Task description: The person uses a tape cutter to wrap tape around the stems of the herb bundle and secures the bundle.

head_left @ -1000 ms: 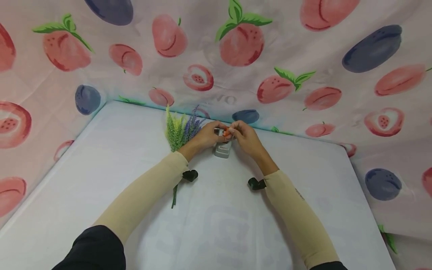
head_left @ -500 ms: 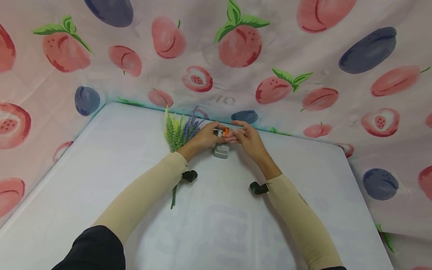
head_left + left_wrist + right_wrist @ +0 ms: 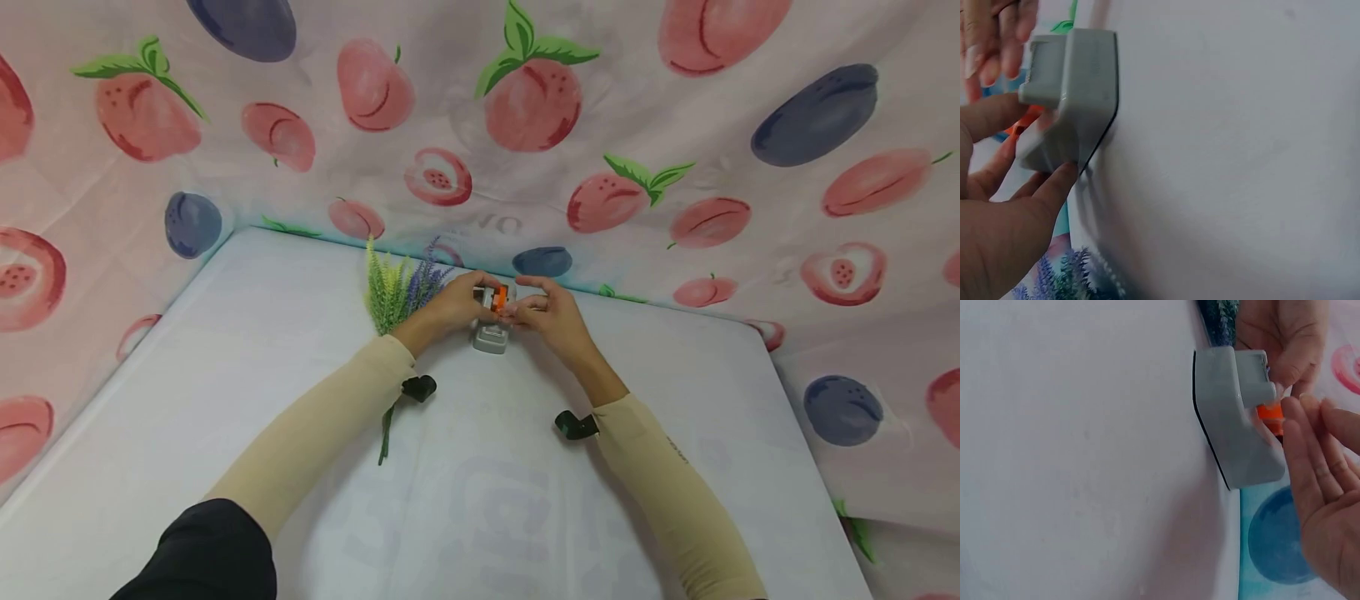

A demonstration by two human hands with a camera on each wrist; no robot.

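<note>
A grey tape dispenser with an orange roller piece in its hollow stands near the table's back edge. My left hand grips the dispenser from the left; in the left wrist view its fingers lie on the grey side and near the orange piece. My right hand is at the dispenser's right, its fingertips close to the orange piece. In the right wrist view the right fingers look mostly straight, with the thumb near their tips. Anything thin or clear between them cannot be made out.
Artificial flower stems, yellow-green and purple, lie left of the dispenser, partly under the left forearm. A white cloth covers the table. Fruit-printed fabric hangs behind it. Black wrist cameras are worn on both wrists.
The right fingers have come off the orange piece, spread, and drawn slightly right. More of the orange piece shows now. The left hand has stayed on the dispenser.
</note>
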